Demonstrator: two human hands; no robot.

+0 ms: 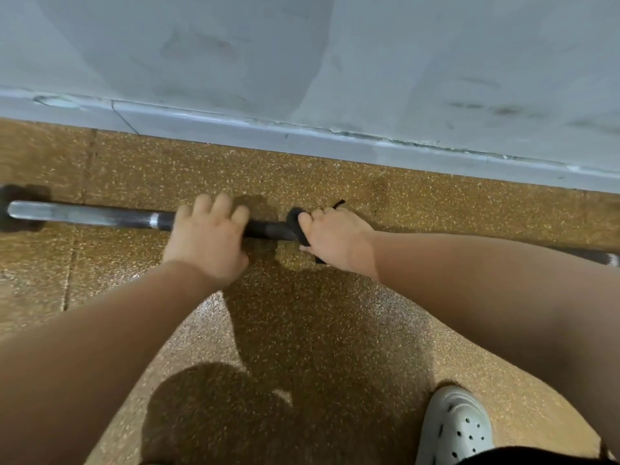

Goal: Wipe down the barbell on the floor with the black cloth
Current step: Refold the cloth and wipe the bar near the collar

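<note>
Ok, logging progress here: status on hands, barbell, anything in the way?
Left hand grips the barbell. Right hand holds black cloth wrapped on it. Barbell lies on the floor along the wall. Nothing seen in the way.

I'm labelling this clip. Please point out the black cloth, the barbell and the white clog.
black cloth (296, 220): head view, on the bunched fold wrapped round the bar.
barbell (100, 217): head view, on the bare shaft towards its left end.
white clog (456, 427): head view, on its perforated upper.
</note>
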